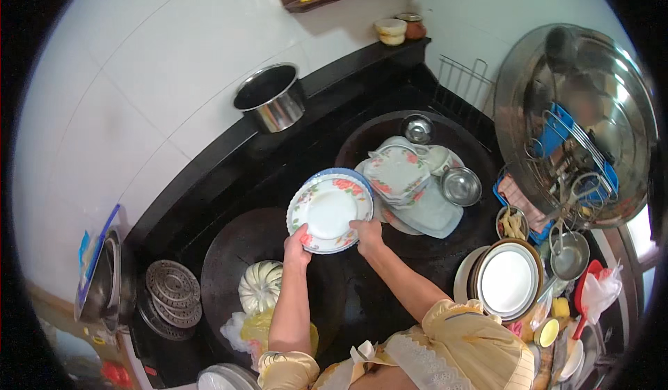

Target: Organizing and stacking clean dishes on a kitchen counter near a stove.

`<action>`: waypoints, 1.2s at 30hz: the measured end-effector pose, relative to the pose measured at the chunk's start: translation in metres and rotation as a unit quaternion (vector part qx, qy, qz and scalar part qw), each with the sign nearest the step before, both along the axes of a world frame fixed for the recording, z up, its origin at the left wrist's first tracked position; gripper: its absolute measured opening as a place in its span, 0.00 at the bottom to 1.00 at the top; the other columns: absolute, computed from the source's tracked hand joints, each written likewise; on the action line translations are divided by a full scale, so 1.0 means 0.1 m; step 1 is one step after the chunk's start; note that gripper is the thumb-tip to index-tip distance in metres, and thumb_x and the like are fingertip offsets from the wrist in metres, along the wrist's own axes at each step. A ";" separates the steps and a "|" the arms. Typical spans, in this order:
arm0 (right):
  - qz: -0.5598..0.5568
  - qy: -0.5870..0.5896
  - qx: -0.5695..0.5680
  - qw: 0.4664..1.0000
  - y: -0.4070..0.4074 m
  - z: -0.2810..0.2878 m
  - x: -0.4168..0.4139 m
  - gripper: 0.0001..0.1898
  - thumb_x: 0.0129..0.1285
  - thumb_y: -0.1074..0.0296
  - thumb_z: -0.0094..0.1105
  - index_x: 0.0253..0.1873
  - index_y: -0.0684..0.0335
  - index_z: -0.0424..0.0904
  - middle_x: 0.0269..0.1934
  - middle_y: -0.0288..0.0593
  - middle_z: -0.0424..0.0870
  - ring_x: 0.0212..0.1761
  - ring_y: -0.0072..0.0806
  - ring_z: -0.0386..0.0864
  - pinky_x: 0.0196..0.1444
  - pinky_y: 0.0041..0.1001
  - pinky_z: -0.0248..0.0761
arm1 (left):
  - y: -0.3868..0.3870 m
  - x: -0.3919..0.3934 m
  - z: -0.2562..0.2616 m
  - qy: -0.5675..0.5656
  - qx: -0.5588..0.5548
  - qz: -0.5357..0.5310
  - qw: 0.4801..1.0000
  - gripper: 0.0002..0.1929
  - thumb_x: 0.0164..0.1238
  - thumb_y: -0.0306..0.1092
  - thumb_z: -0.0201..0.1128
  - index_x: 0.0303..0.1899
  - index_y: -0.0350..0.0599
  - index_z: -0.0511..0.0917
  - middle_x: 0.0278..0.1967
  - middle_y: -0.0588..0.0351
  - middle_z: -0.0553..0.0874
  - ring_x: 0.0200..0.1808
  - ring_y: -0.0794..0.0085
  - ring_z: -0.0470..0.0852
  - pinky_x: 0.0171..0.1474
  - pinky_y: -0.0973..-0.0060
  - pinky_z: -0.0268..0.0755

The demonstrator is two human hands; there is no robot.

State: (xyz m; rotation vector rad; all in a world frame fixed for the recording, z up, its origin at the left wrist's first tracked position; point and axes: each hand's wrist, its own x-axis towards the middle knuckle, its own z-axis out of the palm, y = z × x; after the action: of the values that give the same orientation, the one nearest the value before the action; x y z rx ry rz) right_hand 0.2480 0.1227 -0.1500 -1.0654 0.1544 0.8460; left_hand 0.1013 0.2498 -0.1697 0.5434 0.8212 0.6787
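Note:
My left hand [298,245] and my right hand [368,234] hold a small stack of plates between them. On top is a white plate [329,212] with red flowers; a blue rim shows beneath it. Right of the stack, floral hexagonal dishes [397,173] lie piled on more plates, with a spoon among them and a small steel bowl [461,186] at their edge. A second steel bowl [418,128] stands behind. Below my left hand, beside its forearm, lies a striped pale round object [261,287], perhaps a melon or squash, near a yellow plastic bag [259,327].
A steel pot [272,98] stands on the back ledge. Perforated metal discs [175,291] lie at left. Stacked white and brown bowls [509,280] stand at right, near a bowl of ginger-like pieces [511,224]. A large steel basin [574,124] leans at the right wall.

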 end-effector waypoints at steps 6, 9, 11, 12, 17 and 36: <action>0.005 0.083 0.019 0.996 -0.40 -0.08 0.03 0.25 0.50 0.83 0.57 0.57 0.72 0.67 0.49 0.50 0.78 0.49 0.42 0.79 0.48 0.39 0.74 | -0.43 0.15 0.31 0.077 0.094 0.026 0.992 0.18 0.56 0.22 0.64 0.49 0.26 0.74 0.42 0.47 0.82 0.39 0.65 0.83 0.43 0.70 0.77; 0.017 0.102 0.015 0.995 -0.67 0.08 -0.03 0.24 0.52 0.83 0.56 0.57 0.73 0.67 0.50 0.52 0.77 0.49 0.43 0.79 0.47 0.41 0.74 | -0.60 0.14 0.44 0.104 0.111 0.030 0.988 0.16 0.55 0.21 0.64 0.46 0.25 0.75 0.39 0.47 0.83 0.34 0.66 0.84 0.38 0.72 0.77; 0.013 0.118 0.014 0.993 -0.81 0.13 -0.04 0.24 0.53 0.82 0.56 0.57 0.75 0.66 0.50 0.54 0.77 0.48 0.44 0.80 0.45 0.41 0.75 | -0.68 0.17 0.51 0.117 0.121 0.024 0.985 0.15 0.54 0.20 0.64 0.44 0.24 0.76 0.37 0.46 0.83 0.32 0.66 0.83 0.35 0.72 0.77; 0.012 0.132 0.010 0.991 -0.88 0.14 -0.03 0.23 0.54 0.82 0.56 0.57 0.76 0.66 0.50 0.55 0.76 0.47 0.45 0.80 0.44 0.41 0.76 | -0.73 0.21 0.57 0.129 0.129 0.020 0.983 0.13 0.54 0.20 0.64 0.41 0.23 0.77 0.35 0.46 0.83 0.30 0.66 0.83 0.33 0.73 0.76; -0.015 0.174 0.060 0.983 -1.24 0.17 -0.05 0.23 0.55 0.81 0.55 0.57 0.79 0.64 0.48 0.57 0.77 0.44 0.44 0.81 0.39 0.39 0.78 | -0.98 0.38 0.78 0.188 0.165 -0.017 0.968 0.16 0.52 0.19 0.64 0.42 0.16 0.74 0.38 0.42 0.82 0.34 0.63 0.84 0.38 0.70 0.78; -0.116 0.074 -0.084 0.987 -2.12 0.20 0.29 0.19 0.57 0.74 0.57 0.53 0.73 0.68 0.43 0.50 0.79 0.36 0.39 0.82 0.29 0.36 0.77 | -1.48 1.19 0.24 0.114 0.021 -0.177 0.977 0.18 0.51 0.18 0.65 0.45 0.22 0.74 0.41 0.41 0.82 0.38 0.57 0.84 0.42 0.61 0.79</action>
State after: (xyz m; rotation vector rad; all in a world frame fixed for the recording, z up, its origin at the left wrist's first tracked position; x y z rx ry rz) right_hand 0.2767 -0.0890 -0.1304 -1.1169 0.4730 0.7101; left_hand 0.2201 0.1018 -0.1457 0.7931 0.8965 0.3096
